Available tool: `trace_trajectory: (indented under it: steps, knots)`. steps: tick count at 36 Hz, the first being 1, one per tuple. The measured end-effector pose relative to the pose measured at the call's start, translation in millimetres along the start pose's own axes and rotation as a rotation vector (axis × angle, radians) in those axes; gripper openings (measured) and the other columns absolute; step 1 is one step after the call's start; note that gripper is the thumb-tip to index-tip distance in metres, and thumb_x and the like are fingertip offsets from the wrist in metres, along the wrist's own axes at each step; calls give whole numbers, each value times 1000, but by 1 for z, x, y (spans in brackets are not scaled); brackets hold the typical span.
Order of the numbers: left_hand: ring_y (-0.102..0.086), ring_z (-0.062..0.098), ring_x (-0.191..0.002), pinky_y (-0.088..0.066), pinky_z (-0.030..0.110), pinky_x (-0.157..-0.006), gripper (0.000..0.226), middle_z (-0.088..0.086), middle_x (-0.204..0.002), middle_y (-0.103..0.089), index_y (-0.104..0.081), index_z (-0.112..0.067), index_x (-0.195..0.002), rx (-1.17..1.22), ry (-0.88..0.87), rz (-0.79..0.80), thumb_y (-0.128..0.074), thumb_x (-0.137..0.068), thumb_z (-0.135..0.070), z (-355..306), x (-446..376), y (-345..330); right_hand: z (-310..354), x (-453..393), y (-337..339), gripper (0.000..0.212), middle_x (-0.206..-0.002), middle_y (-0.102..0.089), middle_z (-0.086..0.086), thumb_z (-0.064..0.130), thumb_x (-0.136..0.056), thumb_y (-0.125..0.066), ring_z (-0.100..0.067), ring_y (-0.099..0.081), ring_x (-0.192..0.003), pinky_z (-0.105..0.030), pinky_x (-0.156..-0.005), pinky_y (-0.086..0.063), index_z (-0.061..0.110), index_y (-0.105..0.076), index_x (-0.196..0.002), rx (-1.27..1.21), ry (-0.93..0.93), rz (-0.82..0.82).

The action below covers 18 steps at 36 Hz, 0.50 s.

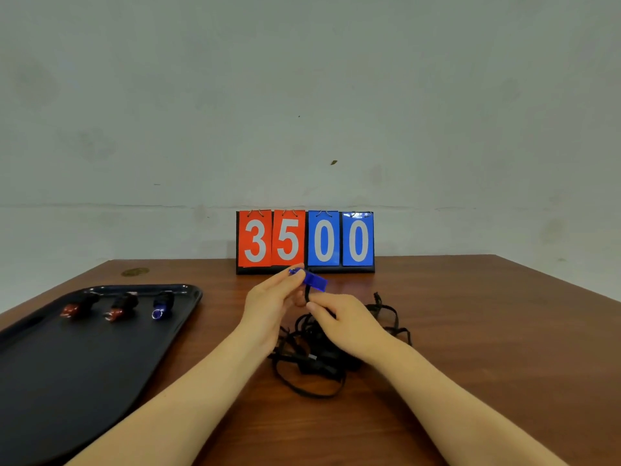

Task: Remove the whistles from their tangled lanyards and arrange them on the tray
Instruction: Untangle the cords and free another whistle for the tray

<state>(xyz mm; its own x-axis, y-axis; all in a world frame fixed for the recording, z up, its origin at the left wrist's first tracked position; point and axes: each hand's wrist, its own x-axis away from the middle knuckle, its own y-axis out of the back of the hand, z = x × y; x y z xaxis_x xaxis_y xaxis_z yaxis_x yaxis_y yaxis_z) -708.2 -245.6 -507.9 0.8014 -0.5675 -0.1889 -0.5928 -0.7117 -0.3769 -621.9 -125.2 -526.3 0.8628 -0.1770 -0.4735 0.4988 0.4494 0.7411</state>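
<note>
My left hand pinches a blue whistle held above the table. Just below it, my right hand pinches the black lanyard strap that hangs from the whistle. A tangle of black lanyards lies on the table under my right hand. On the left sits a black tray. Near its far edge lie two red whistles and a blue whistle in a row.
A flip scoreboard reading 35 in red and 00 in blue stands at the back of the brown wooden table, right behind my hands. A grey wall rises behind it.
</note>
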Motion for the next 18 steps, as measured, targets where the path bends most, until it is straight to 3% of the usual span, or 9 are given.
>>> trace_trajectory:
  steps: [2, 5, 9, 15, 18]
  knots:
    - [-68, 15, -98, -52, 30, -90, 22, 2, -99, -75, -71, -19, -109, -61, -9, -30, -69, -87, -18, 3, -3, 2, 2, 1, 1, 26, -75, -61, 3, 32, -100, -43, -9, -56, -71, -36, -73, -50, 21, -60, -85, 22, 34, 25]
    - [-62, 12, -107, -47, 33, -98, 20, -5, -105, -72, -72, -26, -105, -270, -86, -79, -71, -86, -20, 4, -7, 5, 8, 3, 2, 25, -69, -56, 9, 30, -101, -43, -5, -53, -67, -24, -68, -44, 27, -53, -78, 60, 85, 58]
    - [-62, 13, -104, -51, 33, -95, 21, -8, -104, -69, -71, -35, -97, -461, -174, -53, -70, -86, -17, 4, -9, 9, 11, 4, 5, 22, -79, -63, 8, 27, -101, -42, -2, -57, -76, -15, -69, -43, 29, -59, -86, -26, 57, 9]
    - [-64, 16, -98, -54, 26, -84, 19, -3, -103, -70, -69, -33, -96, -500, -199, 11, -70, -86, -17, -3, -8, 8, 6, 4, 13, 25, -81, -63, 6, 23, -100, -44, -7, -58, -80, -26, -75, -48, 22, -62, -82, -198, -90, -252]
    - [-64, 11, -99, -51, 18, -76, 20, -6, -102, -70, -70, -35, -93, -476, -177, 67, -70, -87, -17, -5, -3, 3, 3, 3, 17, 24, -82, -65, 6, 24, -100, -46, -5, -59, -81, -21, -73, -49, 23, -63, -82, -250, -152, -340]
